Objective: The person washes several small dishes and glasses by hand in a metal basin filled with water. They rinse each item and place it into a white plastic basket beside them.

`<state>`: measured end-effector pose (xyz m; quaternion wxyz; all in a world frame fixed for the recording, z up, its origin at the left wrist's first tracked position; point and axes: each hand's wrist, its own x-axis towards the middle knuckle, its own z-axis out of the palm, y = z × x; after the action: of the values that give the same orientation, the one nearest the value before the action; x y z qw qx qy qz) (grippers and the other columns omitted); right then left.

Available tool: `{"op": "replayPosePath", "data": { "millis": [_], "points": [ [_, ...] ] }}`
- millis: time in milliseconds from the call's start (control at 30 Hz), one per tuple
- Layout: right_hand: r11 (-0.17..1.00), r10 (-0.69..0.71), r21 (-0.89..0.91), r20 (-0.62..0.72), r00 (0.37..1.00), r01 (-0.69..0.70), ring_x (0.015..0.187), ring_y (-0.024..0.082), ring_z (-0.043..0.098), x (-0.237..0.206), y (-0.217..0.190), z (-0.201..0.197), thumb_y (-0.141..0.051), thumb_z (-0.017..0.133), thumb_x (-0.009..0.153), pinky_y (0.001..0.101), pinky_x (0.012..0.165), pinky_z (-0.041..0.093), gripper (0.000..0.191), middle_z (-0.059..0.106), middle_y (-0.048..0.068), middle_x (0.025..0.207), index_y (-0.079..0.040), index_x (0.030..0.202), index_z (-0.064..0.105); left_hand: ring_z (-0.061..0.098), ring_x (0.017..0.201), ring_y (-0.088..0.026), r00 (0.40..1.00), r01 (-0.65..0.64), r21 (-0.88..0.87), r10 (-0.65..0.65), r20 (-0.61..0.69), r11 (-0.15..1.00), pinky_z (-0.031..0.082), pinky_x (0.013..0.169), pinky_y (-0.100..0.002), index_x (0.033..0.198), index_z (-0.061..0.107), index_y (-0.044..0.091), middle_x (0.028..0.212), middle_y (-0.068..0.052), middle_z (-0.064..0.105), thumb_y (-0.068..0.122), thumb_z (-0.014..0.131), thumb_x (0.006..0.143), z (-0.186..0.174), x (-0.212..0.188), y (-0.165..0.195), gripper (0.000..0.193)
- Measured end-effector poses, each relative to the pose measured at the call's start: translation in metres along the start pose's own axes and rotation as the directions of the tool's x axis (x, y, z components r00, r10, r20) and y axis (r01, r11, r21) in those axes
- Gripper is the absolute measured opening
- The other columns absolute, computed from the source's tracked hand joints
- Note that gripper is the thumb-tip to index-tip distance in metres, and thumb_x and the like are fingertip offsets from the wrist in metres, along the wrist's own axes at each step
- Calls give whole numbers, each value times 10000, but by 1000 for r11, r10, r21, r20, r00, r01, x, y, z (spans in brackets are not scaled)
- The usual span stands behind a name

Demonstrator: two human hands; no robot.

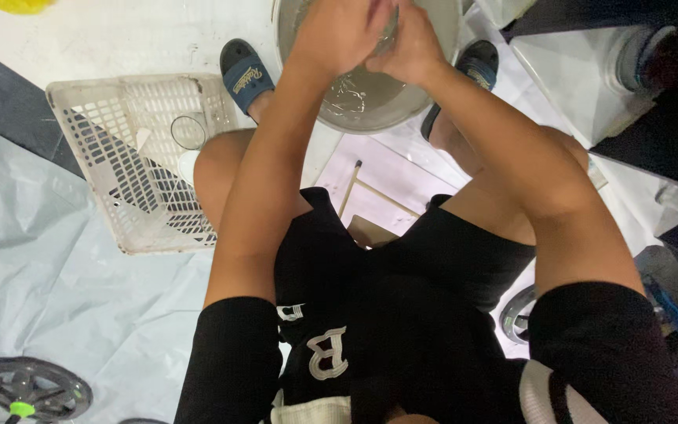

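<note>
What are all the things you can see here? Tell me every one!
Basin: one, grey metal, water inside, on the floor between the feet.
Basket: one, white plastic, slatted, left of the basin.
Glass: one, clear, lying in the basket.
Slippers: two, dark blue, on the feet either side of the basin.
Plastic sheet: one, pale grey, on the floor at left.
Wheel-like part: one, dark, bottom left corner.
Left hand: over the basin, closed around something I cannot make out.
Right hand: touching the left hand, over the basin.
</note>
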<state>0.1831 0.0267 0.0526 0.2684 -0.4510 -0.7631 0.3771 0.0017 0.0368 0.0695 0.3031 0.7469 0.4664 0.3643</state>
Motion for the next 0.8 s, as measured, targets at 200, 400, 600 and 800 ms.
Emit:
{"op": "replayPosePath", "data": {
  "millis": [200, 400, 600, 800],
  "points": [
    [984, 19, -180, 57, 998, -8, 1052, 399, 677, -26, -13, -33, -155, 940, 705, 471, 895, 544, 891, 717, 150, 1155, -91, 1480, 508, 671, 808, -433, 901, 244, 37, -240, 362, 969, 517, 785, -529, 814, 666, -58, 789, -246, 677, 575, 547, 1055, 10, 5, 37, 688],
    [957, -54, -267, 225, 973, 115, 1077, 421, 687, -7, 13, -23, -67, 823, 647, 477, 888, 555, 765, 722, 179, 1212, -118, 1369, 578, 656, 741, -479, 869, -15, 87, -30, 494, 996, 535, 731, -532, 781, 638, -113, 759, -300, 655, 798, 741, 772, 14, -5, 27, 917],
    [993, -109, -24, 189, 976, 116, 1076, 442, 664, -12, 19, -38, -189, 881, 730, 503, 899, 551, 717, 704, 194, 1177, -81, 1349, 537, 649, 753, -464, 877, -161, 233, 31, 479, 959, 526, 712, -555, 733, 682, 10, 756, -240, 666, 406, 644, 1040, 19, 0, 26, 502],
    [951, -101, -291, 43, 994, 109, 957, 440, 661, -23, 32, -23, -244, 895, 741, 515, 763, 536, 645, 690, 200, 1103, -91, 1296, 603, 710, 698, -371, 875, 400, -133, -335, 348, 907, 566, 712, -487, 741, 629, -26, 669, -225, 625, 544, 636, 984, 17, 6, 43, 620]
  ]
}}
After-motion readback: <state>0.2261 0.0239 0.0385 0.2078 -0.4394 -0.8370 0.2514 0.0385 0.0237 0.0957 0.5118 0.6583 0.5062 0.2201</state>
